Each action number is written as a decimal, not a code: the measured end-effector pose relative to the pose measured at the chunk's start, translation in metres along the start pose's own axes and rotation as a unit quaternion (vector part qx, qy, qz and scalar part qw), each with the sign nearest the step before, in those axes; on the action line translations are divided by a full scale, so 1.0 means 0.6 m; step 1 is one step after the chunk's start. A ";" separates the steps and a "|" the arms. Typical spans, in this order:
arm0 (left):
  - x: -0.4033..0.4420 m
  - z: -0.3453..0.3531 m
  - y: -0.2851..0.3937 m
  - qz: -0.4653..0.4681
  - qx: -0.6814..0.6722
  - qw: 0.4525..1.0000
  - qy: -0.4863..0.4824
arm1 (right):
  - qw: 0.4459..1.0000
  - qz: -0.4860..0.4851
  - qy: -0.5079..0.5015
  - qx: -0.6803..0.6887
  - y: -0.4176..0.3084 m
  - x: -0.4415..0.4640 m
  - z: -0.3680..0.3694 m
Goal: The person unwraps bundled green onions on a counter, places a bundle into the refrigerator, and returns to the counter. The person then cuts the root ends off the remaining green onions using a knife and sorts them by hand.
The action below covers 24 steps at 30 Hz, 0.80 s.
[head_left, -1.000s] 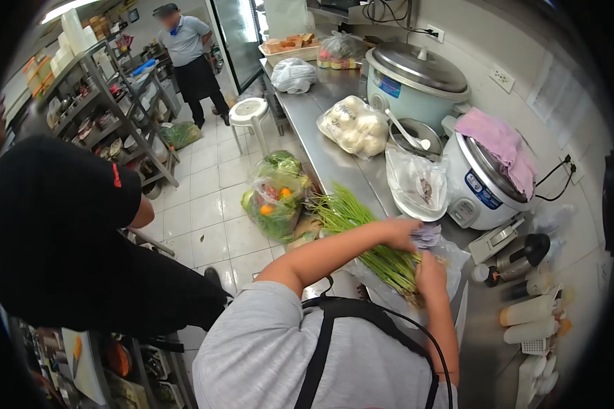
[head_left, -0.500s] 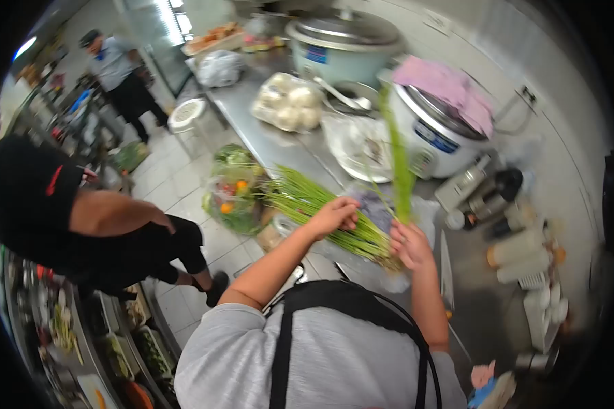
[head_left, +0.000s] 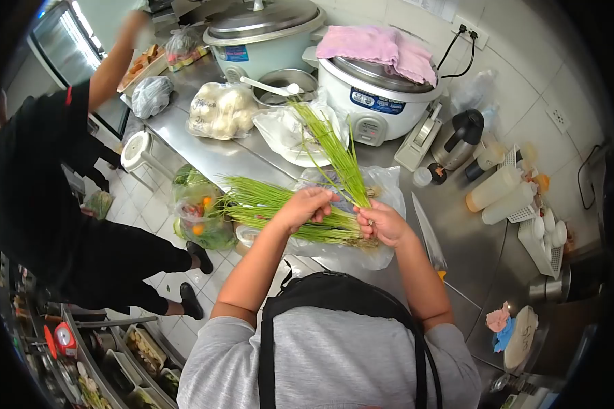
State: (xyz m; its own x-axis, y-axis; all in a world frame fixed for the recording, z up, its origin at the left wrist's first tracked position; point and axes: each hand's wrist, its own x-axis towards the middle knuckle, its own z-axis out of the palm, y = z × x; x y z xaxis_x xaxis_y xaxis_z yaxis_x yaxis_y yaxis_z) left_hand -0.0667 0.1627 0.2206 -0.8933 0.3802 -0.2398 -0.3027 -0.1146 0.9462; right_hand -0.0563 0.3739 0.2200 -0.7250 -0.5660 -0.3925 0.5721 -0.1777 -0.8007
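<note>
My right hand (head_left: 383,223) is closed around the root ends of a small bunch of spring onions (head_left: 335,150), whose long green tops point away from me and lean left. Close by on the left, my left hand (head_left: 308,208) has its fingers curled in a pinch; what they hold, if anything, is hidden. Beneath both hands a larger pile of spring onions (head_left: 262,204) lies across a clear plastic bag (head_left: 382,255) on the steel table (head_left: 467,235), roots to the right.
A knife (head_left: 430,235) lies right of the bag. Behind are a white-bodied rice cooker (head_left: 372,102) with a pink cloth, a second cooker (head_left: 262,41) and bagged white pieces (head_left: 220,112). Squeeze bottles (head_left: 494,187) stand right. A person in black (head_left: 82,238) stands left.
The bunch in my right hand has tipped from nearly upright toward the left. My hands stay close together over the pile. The person in black now has an arm raised toward the back.
</note>
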 end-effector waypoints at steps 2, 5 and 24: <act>0.007 0.012 -0.007 0.000 -0.009 1.000 0.000 | 0.997 -0.024 0.024 -0.073 -0.001 -0.001 0.001; 0.011 0.017 -0.004 0.025 -0.034 0.999 0.024 | 0.983 -0.059 0.051 -0.164 0.002 0.001 -0.006; 0.049 0.016 0.009 0.036 -0.124 0.991 0.047 | 0.974 0.021 -0.016 -0.224 0.001 0.011 -0.034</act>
State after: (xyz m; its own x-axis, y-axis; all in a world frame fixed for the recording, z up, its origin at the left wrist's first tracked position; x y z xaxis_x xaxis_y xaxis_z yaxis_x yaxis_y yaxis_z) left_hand -0.0915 0.1823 0.2207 -0.9392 0.2766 -0.2036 -0.2984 -0.3641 0.8823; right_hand -0.0686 0.3863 0.2074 -0.6883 -0.5910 -0.4206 0.3706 0.2119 -0.9043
